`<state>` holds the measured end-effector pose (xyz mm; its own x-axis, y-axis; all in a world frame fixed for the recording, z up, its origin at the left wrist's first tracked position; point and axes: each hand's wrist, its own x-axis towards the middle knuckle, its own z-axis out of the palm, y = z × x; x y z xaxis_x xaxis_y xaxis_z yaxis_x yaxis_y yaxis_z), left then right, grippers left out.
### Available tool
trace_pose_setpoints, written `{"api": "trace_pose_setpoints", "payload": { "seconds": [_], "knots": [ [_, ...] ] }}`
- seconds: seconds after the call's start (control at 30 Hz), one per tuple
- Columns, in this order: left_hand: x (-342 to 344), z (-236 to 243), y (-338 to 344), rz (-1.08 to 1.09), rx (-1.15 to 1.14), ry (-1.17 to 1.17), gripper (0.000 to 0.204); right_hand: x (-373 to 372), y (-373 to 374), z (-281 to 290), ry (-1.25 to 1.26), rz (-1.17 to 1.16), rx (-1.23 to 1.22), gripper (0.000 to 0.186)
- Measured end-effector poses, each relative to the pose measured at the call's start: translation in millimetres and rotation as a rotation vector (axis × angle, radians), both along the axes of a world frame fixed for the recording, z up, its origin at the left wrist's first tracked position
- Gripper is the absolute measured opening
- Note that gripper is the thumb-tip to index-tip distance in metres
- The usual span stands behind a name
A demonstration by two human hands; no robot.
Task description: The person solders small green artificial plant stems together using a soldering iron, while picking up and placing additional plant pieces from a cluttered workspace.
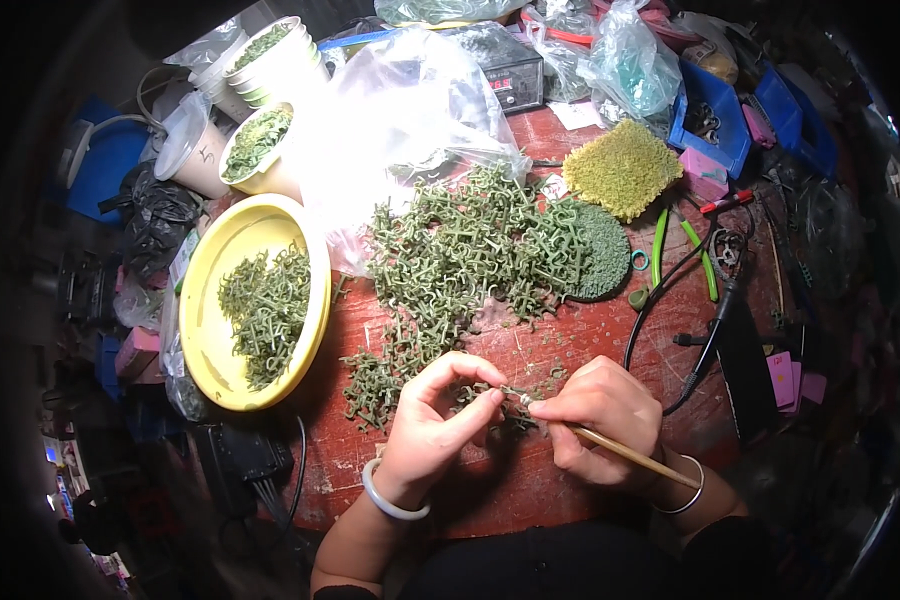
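Observation:
My left hand [440,420] pinches a small green piece [508,391] between thumb and fingers. My right hand [600,410] is wrapped round a slim wooden-handled tool [640,452], whose tip meets that piece near my left fingertips. Beyond both hands a large heap of small, bent green pieces [470,235] spreads over the red worktop [370,490]. More of them fill a yellow round tray [200,340] at the left.
A plastic bag [400,110], stacked cups [265,55] and an electronic box [510,80] stand behind. Blue bins [710,120], a yellow textured pad [620,165], a green round pad [595,255], green-handled tools [660,250] and cables [715,320] lie right.

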<state>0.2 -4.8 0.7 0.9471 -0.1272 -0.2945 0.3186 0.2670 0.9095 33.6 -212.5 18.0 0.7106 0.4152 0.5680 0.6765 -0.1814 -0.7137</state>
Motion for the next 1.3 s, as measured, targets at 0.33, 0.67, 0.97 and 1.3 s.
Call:
{"api": "trace_pose_setpoints", "payload": {
  "seconds": [0.33, 0.67, 0.97, 1.3],
  "knots": [
    [-0.1, -3.9, 0.0, 0.003, 0.092, -0.105, 0.016, -1.3, 1.2, -1.0, 0.004, 0.003, 0.012, 0.027],
    [0.0, -1.2, 1.2, -0.003, 0.067, -0.049, 0.016, -1.4, 0.7, -2.2, -0.001, -0.003, 0.008, 0.025],
    [0.1, -2.9, 1.2, -0.01, 0.103, -0.07, 0.016, -1.1, -0.6, -2.6, 0.004, -0.012, -0.002, 0.025],
    [0.2, -2.7, 1.2, -0.015, 0.064, -0.051, 0.016, -0.1, -3.9, -1.8, 0.051, 0.014, -0.007, 0.024]
  ]
}}
